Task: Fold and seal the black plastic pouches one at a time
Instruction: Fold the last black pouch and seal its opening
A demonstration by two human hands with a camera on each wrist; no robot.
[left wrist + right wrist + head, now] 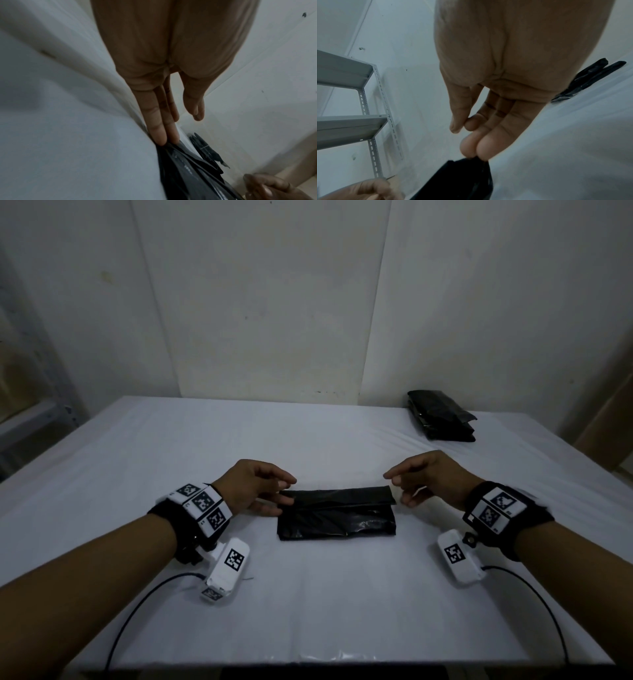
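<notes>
A black plastic pouch lies flat in the middle of the white table, its upper strip folded over into a flap. My left hand is at the pouch's left end; in the left wrist view its straight fingertips touch the pouch and the thumb stands apart. My right hand is at the right end. Seen from the right wrist, two fingertips touch the pouch's edge, while thumb and forefinger meet with nothing between them. Neither hand grips the pouch.
A stack of black pouches sits at the table's back right corner, also visible as the stack. A grey metal shelf stands to the left of the table. Cables trail from both wrist units towards the front edge.
</notes>
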